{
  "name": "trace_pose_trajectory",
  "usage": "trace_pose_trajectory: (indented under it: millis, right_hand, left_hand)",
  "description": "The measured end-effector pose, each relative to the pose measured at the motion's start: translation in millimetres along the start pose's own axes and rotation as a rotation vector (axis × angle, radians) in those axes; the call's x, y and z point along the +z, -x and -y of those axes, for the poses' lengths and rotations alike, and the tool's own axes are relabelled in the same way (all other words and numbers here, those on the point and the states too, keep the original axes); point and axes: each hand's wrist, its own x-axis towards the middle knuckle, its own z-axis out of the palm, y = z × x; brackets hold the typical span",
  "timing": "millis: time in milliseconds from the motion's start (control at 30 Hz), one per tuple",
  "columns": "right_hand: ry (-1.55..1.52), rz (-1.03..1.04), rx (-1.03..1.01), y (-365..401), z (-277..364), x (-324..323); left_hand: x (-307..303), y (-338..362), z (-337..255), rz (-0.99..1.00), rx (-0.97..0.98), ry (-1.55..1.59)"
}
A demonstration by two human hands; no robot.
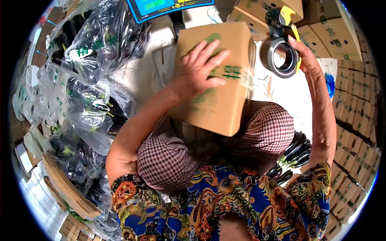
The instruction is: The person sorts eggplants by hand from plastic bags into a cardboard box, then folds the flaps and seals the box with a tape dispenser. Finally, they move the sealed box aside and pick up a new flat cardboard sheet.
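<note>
A brown cardboard box (225, 108) with green printed characters stands tilted in front of my knees. My left hand (202, 66) lies on its upper face with the fingers spread. To the right of the box, my right hand (303, 54) is wrapped around a tape dispenser (297, 30) with yellow and black parts. A wide roll of tape (266, 56) sits in the dispenser, apart from the box. Along the box's right side runs a shiny strip that looks like clear tape.
Plastic bags of dark eggplants (96, 44) crowd the left side, near flattened cardboard (66, 186). A blue scale (173, 15) stands at the top. Cartons (335, 36) are stacked at the right. Loose eggplants (297, 150) lie beside my right knee.
</note>
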Motion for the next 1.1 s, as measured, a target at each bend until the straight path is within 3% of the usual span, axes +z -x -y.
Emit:
trace_pose_trajectory:
  millis: [133, 200, 233, 267, 300, 367, 467, 533, 600, 667, 733, 867, 967, 1033, 1100]
  right_hand:
    - [0.077, 0.165, 0.124, -20.0, 23.2, 40.1]
    - [0.338, 0.222, 0.308, -28.2, 2.4, 39.6]
    - [0.276, 0.265, 0.341, -24.6, -14.6, 42.4]
    - [0.21, 0.307, 0.374, -15.4, -23.4, 46.6]
    - [0.134, 0.275, 0.409, -2.0, -19.4, 54.0]
    - [0.083, 0.274, 0.483, 7.1, -15.4, 61.8]
    - [0.033, 0.287, 0.353, 8.5, -23.4, 89.2]
    - [0.061, 0.336, 0.366, 1.7, -12.1, 123.4]
    - [0.066, 0.403, 0.391, -9.2, 0.0, 160.3]
    - [0.323, 0.255, 0.361, -18.7, 0.5, 189.3]
    - [0.056, 0.49, 0.391, -32.8, 10.7, 202.0]
    - [-0.093, 0.472, 0.278, -36.1, 11.1, 182.8]
    - [-0.262, 0.395, 0.26, -31.9, -6.7, 123.5]
    - [-0.479, 0.192, 0.141, -1.4, -5.1, 100.1]
    - [-0.598, 0.289, 0.087, 24.7, -3.6, 72.1]
  left_hand:
    - [18.7, -14.3, -12.4, 0.054, 0.162, 0.037]
    - [20.0, -7.2, -7.3, 0.051, 0.184, 0.168]
    - [13.2, -0.3, -3.9, -0.002, 0.104, 0.199]
    - [24.1, 14.6, 12.9, -0.287, 0.056, 0.194]
    - [25.2, 32.2, 23.3, -0.452, -0.119, 0.084]
    - [42.7, 83.0, 61.1, -0.628, -0.787, 0.52]
    - [85.8, 180.3, 117.2, -0.346, -1.262, 0.43]
    - [89.1, 198.3, 115.8, -0.193, -1.368, 0.543]
    - [82.4, 200.6, 107.8, -0.188, -1.4, 0.732]
    - [64.9, 198.0, 89.4, -0.219, -1.432, 1.0]
    - [38.7, 196.6, 66.8, -0.246, -1.45, 1.313]
    - [-14.5, 190.2, 41.7, -0.277, -1.423, 1.715]
    - [-41.6, 172.8, 63.3, -0.357, -1.358, 1.4]
    - [-53.9, 146.7, 85.9, -0.356, -1.271, 1.085]
    - [-73.5, 105.4, 79.4, -0.35, -1.077, 0.874]
